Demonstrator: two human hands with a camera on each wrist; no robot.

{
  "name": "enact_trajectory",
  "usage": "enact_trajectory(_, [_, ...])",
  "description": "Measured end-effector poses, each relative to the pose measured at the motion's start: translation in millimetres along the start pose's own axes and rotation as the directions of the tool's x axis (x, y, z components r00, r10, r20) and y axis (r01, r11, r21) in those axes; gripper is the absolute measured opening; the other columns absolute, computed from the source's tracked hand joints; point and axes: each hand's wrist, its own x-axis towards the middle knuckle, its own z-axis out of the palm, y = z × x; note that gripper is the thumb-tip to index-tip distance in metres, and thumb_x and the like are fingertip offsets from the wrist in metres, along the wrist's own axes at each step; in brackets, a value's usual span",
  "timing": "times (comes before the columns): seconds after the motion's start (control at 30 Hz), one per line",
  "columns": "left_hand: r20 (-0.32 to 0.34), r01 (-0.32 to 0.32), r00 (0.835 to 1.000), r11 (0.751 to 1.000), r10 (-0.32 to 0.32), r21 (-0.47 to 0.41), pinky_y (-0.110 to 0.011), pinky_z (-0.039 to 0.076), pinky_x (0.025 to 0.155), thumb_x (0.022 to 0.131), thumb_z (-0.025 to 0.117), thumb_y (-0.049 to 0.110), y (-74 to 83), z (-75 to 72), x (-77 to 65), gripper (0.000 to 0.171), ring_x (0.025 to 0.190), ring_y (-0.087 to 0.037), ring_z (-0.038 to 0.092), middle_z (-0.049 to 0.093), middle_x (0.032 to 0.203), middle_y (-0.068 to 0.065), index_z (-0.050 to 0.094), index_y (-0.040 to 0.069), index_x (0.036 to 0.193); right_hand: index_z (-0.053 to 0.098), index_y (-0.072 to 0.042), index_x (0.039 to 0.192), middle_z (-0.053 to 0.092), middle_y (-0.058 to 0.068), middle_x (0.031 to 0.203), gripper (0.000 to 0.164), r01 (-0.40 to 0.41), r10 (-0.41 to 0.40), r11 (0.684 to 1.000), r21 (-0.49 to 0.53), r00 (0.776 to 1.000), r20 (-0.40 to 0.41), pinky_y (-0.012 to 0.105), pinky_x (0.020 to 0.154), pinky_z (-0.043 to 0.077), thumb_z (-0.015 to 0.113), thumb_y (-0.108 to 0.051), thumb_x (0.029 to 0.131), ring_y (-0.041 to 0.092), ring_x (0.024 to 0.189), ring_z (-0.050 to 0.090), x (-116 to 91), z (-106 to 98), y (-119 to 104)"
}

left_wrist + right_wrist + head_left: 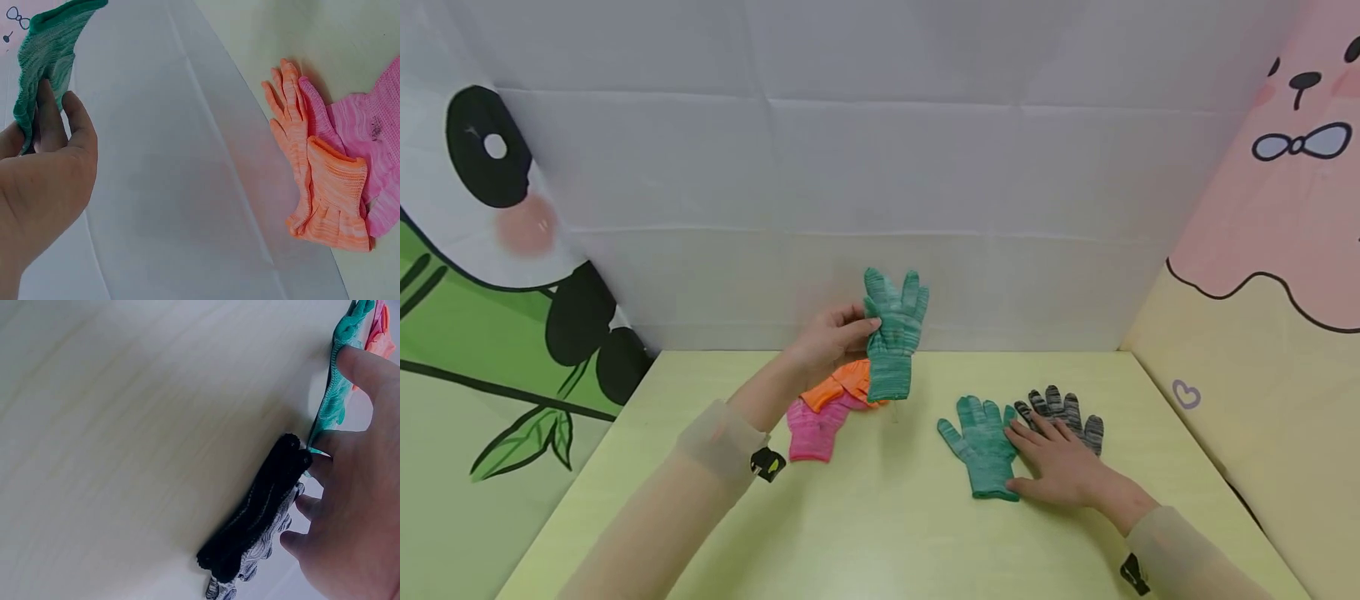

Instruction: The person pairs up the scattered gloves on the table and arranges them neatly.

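My left hand (831,340) pinches a green knitted glove (892,333) by its side and holds it up above the table, fingers upward, cuff down. In the left wrist view, thumb and fingers grip that glove (53,56) at its edge. A second green glove (981,450) lies flat on the table. My right hand (1063,471) spreads over its right edge, thumb at the cuff and fingertips near its fingers. Partly hidden under this hand are black-and-grey gloves (1063,408); their stacked black cuffs (256,509) show in the right wrist view.
Left of the middle, orange gloves (850,382) overlap pink gloves (815,429) in a pile behind the left forearm. A white cloth wall (880,167) stands at the table's back edge. Printed side panels flank the pale wooden table (865,533).
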Motion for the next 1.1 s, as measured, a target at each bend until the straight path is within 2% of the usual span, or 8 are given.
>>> enact_trajectory(0.17, [-0.033,-0.002,0.999,0.976,0.009,0.218,-0.039,0.056,0.094,0.103,0.064,0.018,-7.9,-1.7,-11.8,0.023,0.102,-0.029,0.072,0.071,0.112,-0.013,0.066,0.002,0.119,0.040,-0.008,0.158,0.034,0.015,0.163,0.089,-0.018,0.019,1.000,-0.026,0.999,0.031,0.068,0.117,0.013,0.055,-0.069,0.094,0.047,0.151,0.018,2,-9,-4])
enact_trajectory(0.27, [-0.021,-0.063,0.997,0.916,0.077,0.395,-0.036,0.059,0.083,0.102,0.066,0.018,-15.3,-6.7,-19.8,0.016,0.092,-0.028,0.073,0.075,0.102,-0.009,0.073,0.007,0.111,0.038,-0.009,0.159,0.033,0.013,0.164,0.090,-0.026,0.028,0.999,-0.036,0.999,0.042,0.067,0.118,0.013,0.053,-0.071,0.095,0.046,0.152,0.017,2,-12,-5])
enact_trajectory(0.33, [-0.055,-0.053,0.994,0.835,0.098,0.547,-0.032,0.056,0.072,0.101,0.068,0.022,-19.7,-9.8,-25.6,0.012,0.079,-0.024,0.069,0.074,0.092,-0.005,0.075,0.012,0.103,0.038,-0.009,0.159,0.033,0.013,0.164,0.091,-0.026,0.027,0.999,-0.042,0.999,0.042,0.067,0.118,0.013,0.052,-0.071,0.094,0.046,0.152,0.017,2,-13,-5])
enact_trajectory(0.5, [-0.181,0.113,0.981,0.557,0.069,0.823,-0.031,0.041,0.057,0.097,0.073,0.033,-31.2,-10.6,-37.3,0.021,0.060,-0.015,0.053,0.065,0.076,0.002,0.068,0.016,0.086,0.038,-0.008,0.159,0.033,0.013,0.164,0.091,-0.028,0.029,0.999,-0.045,0.999,0.039,0.067,0.118,0.014,0.052,-0.072,0.094,0.046,0.152,0.017,1,-13,-3])
enact_trajectory(0.6, [-0.173,0.133,0.984,0.478,0.040,0.868,-0.030,0.042,0.055,0.096,0.074,0.034,-44.9,-4.5,-39.5,0.023,0.058,-0.014,0.059,0.064,0.070,0.004,0.067,0.016,0.082,0.039,-0.008,0.158,0.033,0.014,0.164,0.091,-0.031,0.032,0.999,-0.040,0.999,0.039,0.067,0.118,0.014,0.052,-0.071,0.094,0.046,0.152,0.017,0,-13,-3])
enact_trajectory(0.73, [-0.140,0.144,0.989,0.480,-0.044,0.866,-0.029,0.046,0.053,0.094,0.077,0.029,-67.8,9.1,-39.1,0.022,0.058,-0.017,0.068,0.063,0.066,0.004,0.067,0.012,0.085,0.039,-0.008,0.158,0.034,0.015,0.163,0.090,-0.019,0.020,1.000,-0.025,0.999,0.025,0.068,0.117,0.014,0.054,-0.070,0.094,0.047,0.151,0.018,0,-11,-2])
enact_trajectory(0.9, [-0.120,0.173,0.983,0.508,-0.136,0.844,-0.029,0.042,0.050,0.094,0.076,0.027,-94.7,26.6,-32.9,0.020,0.058,-0.022,0.068,0.065,0.063,0.001,0.064,0.012,0.086,0.041,-0.008,0.157,0.038,0.018,0.161,0.088,0.019,-0.019,1.000,0.002,1.000,-0.022,0.070,0.116,0.014,0.056,-0.068,0.095,0.049,0.150,0.020,-1,-2,2])
enact_trajectory(1.1, [-0.082,0.186,0.977,0.590,-0.199,0.786,-0.029,0.043,0.054,0.096,0.075,0.025,-114.6,43.0,-25.4,0.024,0.056,-0.017,0.069,0.067,0.061,-0.001,0.061,0.010,0.083,0.040,-0.008,0.158,0.036,0.018,0.162,0.090,0.017,-0.017,1.000,0.005,1.000,-0.020,0.069,0.116,0.014,0.054,-0.070,0.095,0.048,0.150,0.019,0,2,2])
